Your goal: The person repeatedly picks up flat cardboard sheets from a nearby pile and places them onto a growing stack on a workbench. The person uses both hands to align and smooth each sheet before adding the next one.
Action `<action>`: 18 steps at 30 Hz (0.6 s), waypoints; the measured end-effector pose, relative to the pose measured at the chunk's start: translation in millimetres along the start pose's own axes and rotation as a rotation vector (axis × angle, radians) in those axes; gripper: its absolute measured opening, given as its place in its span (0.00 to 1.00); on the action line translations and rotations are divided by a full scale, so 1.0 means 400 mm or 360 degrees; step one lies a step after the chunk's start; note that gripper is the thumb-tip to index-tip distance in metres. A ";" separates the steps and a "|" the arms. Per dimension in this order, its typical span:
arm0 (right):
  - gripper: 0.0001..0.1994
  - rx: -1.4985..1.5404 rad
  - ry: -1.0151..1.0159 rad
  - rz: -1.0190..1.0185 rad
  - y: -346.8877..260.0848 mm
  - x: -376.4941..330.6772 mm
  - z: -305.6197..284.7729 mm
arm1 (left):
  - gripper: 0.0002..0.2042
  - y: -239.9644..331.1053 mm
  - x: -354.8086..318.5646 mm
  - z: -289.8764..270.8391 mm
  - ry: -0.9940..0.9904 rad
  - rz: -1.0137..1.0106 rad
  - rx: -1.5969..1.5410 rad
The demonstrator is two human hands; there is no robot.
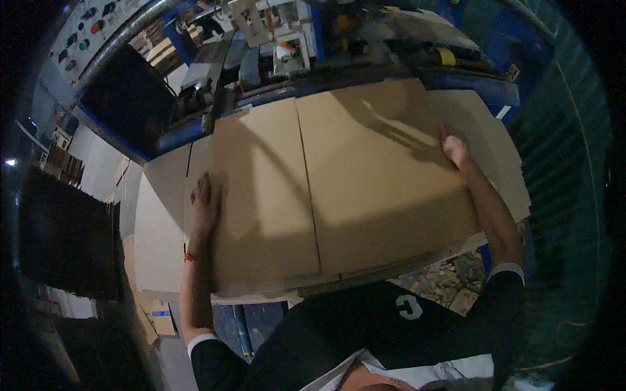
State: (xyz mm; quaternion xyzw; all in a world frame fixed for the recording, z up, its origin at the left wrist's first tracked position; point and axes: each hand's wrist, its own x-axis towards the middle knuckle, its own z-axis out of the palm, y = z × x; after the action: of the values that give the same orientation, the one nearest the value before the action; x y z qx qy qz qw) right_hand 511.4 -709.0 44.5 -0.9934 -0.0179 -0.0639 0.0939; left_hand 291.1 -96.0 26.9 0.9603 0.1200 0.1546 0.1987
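A wide brown cardboard sheet (378, 176) lies before me on a stack of similar sheets, with dark slots or creases running across it from far to near. My left hand (206, 201) rests on its left part beside a slot, palm down, fingers stretched and apart. Over the right part is my right hand (454, 147), near the line where a paler cardboard panel (499, 146) starts. Its fingers are curled in, and whatever they may hold is hidden. Shadows of my arms fall over the cardboard.
A blue-framed machine (466, 81) with dark rollers stands along the cardboard's far edge. A grey control panel (88, 32) with buttons is at the upper left. Cardboard scraps (443, 280) lie below the near right edge. Dark stacked material (68, 231) stands at left, a green curtain-like wall (567, 195) at right.
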 end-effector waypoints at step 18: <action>0.45 0.0066 -0.0316 -0.0731 -0.021 -0.536 -0.183 | 0.43 0.328 -0.333 -0.175 -0.0320 0.0716 0.0330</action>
State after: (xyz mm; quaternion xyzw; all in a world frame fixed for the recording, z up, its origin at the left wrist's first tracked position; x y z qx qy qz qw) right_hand 289.3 -719.6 89.4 -0.9625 -0.2535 0.0148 0.0952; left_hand 166.1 -228.0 109.9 0.9886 -0.1017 0.0855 0.0709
